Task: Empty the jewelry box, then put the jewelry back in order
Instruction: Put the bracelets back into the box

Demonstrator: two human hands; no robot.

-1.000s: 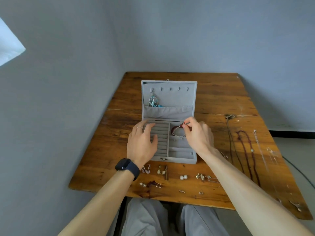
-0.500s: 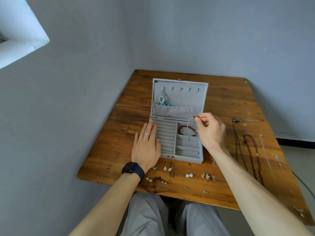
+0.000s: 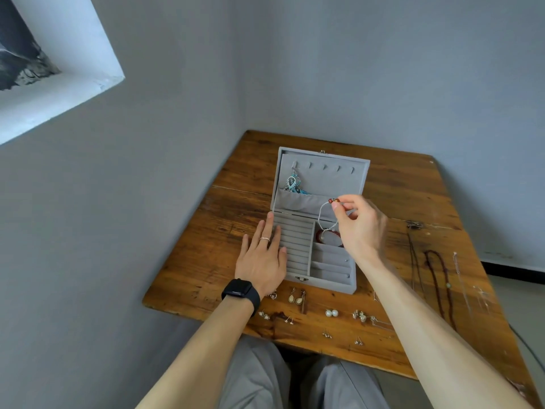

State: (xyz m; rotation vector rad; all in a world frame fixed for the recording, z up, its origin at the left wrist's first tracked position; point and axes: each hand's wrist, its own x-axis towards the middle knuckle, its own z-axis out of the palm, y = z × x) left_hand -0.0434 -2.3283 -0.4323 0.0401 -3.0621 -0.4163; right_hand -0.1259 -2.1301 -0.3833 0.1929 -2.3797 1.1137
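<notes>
– Along the table's (image 3: 206, 261) near edge we have the small earrings (image 3: 331, 313), with the necklaces (image 3: 436, 278) by the right edge. Nearly emptied?

– Not quite, we judge. Our right hand (image 3: 361, 228) pinches a thin silvery chain (image 3: 323, 212) by its red bead above the grey velvety jewelry box (image 3: 324, 286). A red beaded bracelet (image 3: 320, 235) and the blue drop earrings (image 3: 292, 183) remain inside. Our left hand (image 3: 261, 261) lies flat, fingers straight, at its left edge.

No writing, label, brand, number or sign can be read, whether on the jewelry box (image 3: 339, 178) or the dark watch (image 3: 237, 290) face.
</notes>
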